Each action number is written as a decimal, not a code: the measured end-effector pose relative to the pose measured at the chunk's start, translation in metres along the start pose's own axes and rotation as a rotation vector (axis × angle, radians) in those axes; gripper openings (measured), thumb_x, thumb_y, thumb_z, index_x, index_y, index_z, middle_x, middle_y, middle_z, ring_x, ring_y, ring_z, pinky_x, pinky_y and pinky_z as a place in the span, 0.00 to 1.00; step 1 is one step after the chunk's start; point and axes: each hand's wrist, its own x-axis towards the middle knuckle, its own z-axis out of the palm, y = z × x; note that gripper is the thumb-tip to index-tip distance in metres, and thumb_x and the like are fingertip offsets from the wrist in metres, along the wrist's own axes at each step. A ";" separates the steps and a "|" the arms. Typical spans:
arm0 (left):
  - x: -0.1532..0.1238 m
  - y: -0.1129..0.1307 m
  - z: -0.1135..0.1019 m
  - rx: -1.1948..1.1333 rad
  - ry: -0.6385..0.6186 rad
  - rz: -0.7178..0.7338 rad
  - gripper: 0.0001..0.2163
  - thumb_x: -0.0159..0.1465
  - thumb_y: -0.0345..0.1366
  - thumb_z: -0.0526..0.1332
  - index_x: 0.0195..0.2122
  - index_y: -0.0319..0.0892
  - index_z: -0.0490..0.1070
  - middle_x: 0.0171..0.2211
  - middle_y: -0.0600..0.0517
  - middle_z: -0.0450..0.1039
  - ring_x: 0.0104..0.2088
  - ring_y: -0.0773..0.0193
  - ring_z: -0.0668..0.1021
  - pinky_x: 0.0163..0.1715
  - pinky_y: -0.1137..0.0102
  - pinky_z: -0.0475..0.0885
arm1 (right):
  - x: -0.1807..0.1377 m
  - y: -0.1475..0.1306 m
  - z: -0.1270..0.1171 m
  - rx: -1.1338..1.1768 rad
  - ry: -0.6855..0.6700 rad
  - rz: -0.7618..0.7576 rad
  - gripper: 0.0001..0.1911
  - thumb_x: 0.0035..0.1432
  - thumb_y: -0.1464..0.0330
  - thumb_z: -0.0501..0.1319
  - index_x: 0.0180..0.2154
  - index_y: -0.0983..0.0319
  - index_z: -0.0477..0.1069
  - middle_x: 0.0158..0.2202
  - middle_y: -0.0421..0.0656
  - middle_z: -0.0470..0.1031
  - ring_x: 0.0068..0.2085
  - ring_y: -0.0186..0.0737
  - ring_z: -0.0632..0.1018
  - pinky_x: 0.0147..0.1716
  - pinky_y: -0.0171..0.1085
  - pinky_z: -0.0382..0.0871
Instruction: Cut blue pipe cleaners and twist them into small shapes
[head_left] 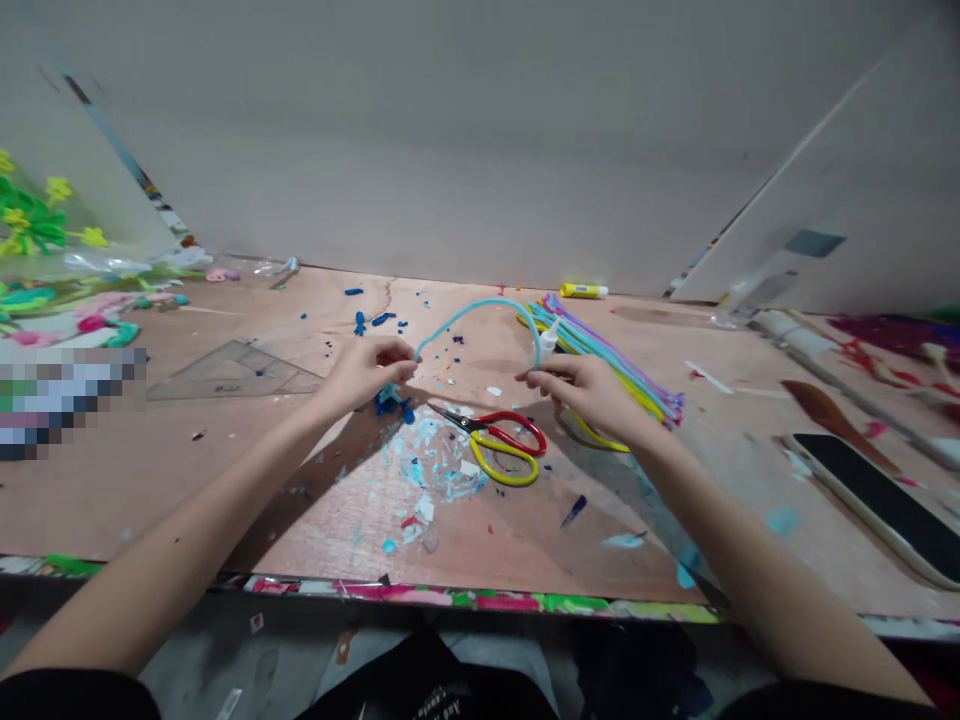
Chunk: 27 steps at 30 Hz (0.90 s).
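A light blue pipe cleaner arches above the wooden table between my two hands. My left hand pinches its left end, fingers closed. My right hand is closed on its right end, together with a small white piece that I cannot name. Just behind my right hand lies a bundle of coloured pipe cleaners. Red and yellow scissors rest shut on the table between my hands. Small dark blue pieces sit under my left hand.
A yellow glue stick lies by the back wall. A clear set square sits at the left, plastic flowers at far left. A phone lies at right. Blue scraps litter the table.
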 end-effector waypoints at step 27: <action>-0.037 0.009 0.072 -0.249 -0.125 -0.018 0.08 0.65 0.39 0.60 0.33 0.41 0.70 0.27 0.52 0.77 0.28 0.65 0.80 0.30 0.72 0.72 | -0.012 -0.017 0.073 0.485 -0.076 0.052 0.19 0.54 0.53 0.68 0.34 0.62 0.75 0.29 0.44 0.78 0.30 0.39 0.78 0.30 0.37 0.73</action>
